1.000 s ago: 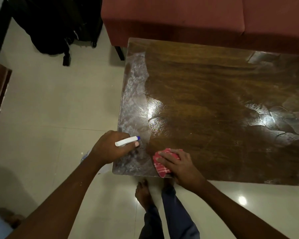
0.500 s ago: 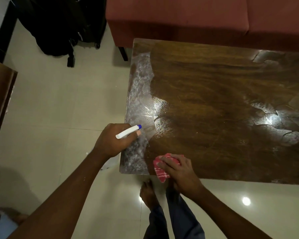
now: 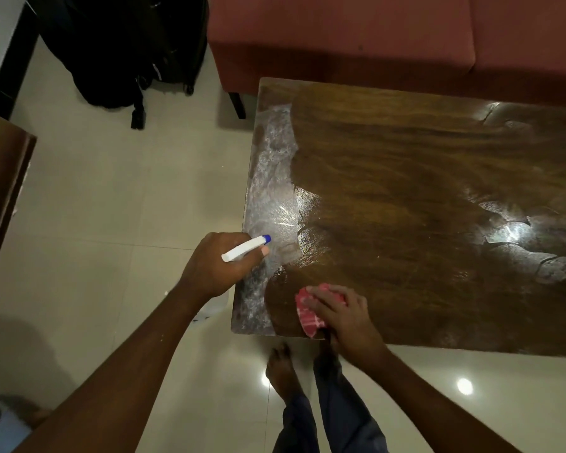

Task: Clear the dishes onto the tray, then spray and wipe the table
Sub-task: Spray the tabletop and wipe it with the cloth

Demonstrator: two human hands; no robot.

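A dark wooden table (image 3: pixel 422 197) fills the right of the view, with a whitish wet film along its left edge and patches at the right. My left hand (image 3: pixel 216 266) grips a white spray bottle (image 3: pixel 242 250) with a blue nozzle, held just off the table's left edge and pointing at the film. The bottle's body shows below the hand. My right hand (image 3: pixel 343 315) presses a red-and-white checked cloth (image 3: pixel 307 317) onto the near left corner of the table. No dishes or tray are in view.
A red sofa (image 3: pixel 356 37) stands right behind the table. A black bag (image 3: pixel 121 47) lies on the tiled floor at the far left. Brown wooden furniture (image 3: pixel 0 191) juts in at the left edge. My feet stand beside the table's near edge.
The view has shifted, so the table sits further right in the picture. My left hand with the bottle has risen along the left edge. The cloth has slid slightly onto the table.
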